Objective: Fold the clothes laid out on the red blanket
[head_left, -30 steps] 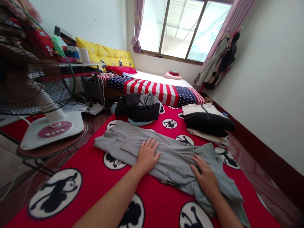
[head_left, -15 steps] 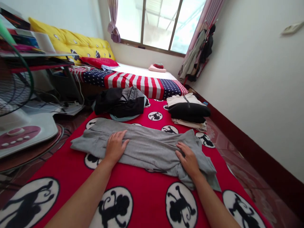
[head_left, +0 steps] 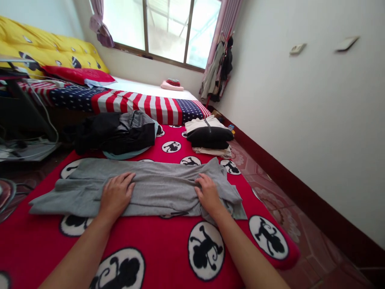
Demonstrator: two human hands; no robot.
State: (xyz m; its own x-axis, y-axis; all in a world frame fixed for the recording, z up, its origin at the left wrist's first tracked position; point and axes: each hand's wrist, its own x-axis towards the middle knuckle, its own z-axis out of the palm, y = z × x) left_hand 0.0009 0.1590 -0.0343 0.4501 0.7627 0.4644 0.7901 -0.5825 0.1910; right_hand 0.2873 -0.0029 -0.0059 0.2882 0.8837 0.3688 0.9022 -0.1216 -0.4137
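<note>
A grey garment (head_left: 162, 188) lies folded lengthwise in a long strip across a red blanket (head_left: 162, 245) with black-and-white monkey prints. My left hand (head_left: 118, 194) rests palm down on its left-middle part, fingers pointing away. On the right part lies my right hand (head_left: 209, 194), its fingers and thumb apart on the cloth. Neither hand is gripping anything. The garment's left end spreads wider, and creases run between the two hands. Near my right hand the cloth is bunched.
Behind the garment are a heap of dark clothes (head_left: 120, 132) at left and a folded stack (head_left: 209, 136) at right. Farther back stands a bed (head_left: 141, 105) with a yellow cushion (head_left: 60, 52). A white wall (head_left: 300, 104) runs along the right.
The camera view has turned to the right, so everything sits farther left. Both hands stay flat on the garment, which looks slightly straighter.
</note>
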